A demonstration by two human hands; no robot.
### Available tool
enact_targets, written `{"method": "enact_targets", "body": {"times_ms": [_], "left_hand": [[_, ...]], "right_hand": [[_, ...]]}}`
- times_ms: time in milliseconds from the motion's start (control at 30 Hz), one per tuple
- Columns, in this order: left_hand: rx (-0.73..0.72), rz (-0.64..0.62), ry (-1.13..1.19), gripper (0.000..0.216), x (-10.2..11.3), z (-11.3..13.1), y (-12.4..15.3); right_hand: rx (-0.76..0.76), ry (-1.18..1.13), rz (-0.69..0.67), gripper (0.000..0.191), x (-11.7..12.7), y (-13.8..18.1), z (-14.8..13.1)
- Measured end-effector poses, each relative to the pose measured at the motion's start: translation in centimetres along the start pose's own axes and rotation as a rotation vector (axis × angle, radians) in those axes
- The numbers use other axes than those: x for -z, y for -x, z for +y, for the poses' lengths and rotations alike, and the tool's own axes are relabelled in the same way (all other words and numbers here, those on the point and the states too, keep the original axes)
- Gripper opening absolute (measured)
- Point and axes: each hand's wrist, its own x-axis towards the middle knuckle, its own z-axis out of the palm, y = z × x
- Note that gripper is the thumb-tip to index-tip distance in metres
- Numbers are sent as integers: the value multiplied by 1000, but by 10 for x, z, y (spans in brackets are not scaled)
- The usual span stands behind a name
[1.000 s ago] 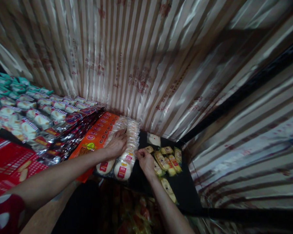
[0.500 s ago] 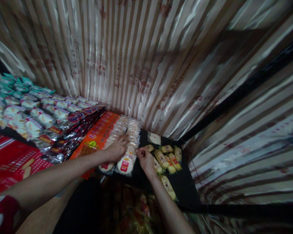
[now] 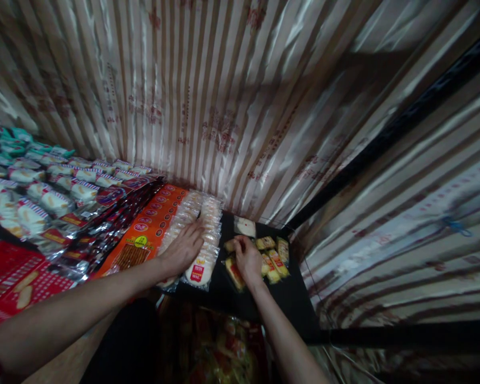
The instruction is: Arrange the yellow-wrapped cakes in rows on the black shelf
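Head view: before the striped drape [image 3: 224, 106], the left hand [image 3: 184, 248] is lying flat, grip apart, on wrapped white cakes [image 3: 211, 226] whose red labels are unreadable. The right hand [image 3: 248, 260] is resting curled over yellow packets [image 3: 274, 261] on the black table [image 3: 288, 298], and I cannot tell whether its grip is clamped.

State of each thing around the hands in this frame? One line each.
left hand, open, palm flat on the white round packs
right hand, fingers curled on the yellow packets, grip unclear
white round packs, wrapped, lying in two overlapped rows
yellow packets, lying loose on the black shelf
orange packs, lying flat in a row beside the white round packs
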Motion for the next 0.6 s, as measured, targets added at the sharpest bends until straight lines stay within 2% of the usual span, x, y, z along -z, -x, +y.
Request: {"method": "enact_targets", "body": {"times_ms": [100, 133, 233, 300, 400, 500, 600], "left_hand": [[-148, 18, 36, 27, 2, 25, 9], [-157, 22, 53, 27, 1, 35, 13], [-294, 14, 22, 25, -12, 62, 28], [-223, -46, -36, 30, -25, 73, 40], [-150, -101, -93, 41, -44, 75, 56], [-161, -127, -82, 50, -54, 72, 66], [-128, -150, -33, 51, -53, 73, 64]], "right_hand": [[41, 257, -56, 31, 10, -37, 14], [54, 328, -97, 33, 12, -50, 19], [106, 464, -235, 43, 12, -83, 30], [140, 507, -337, 50, 9, -98, 36], [165, 567, -443, 54, 4, -110, 40], [201, 603, -442, 44, 0, -111, 37], [223, 612, -402, 27, 0, -105, 32]]}}
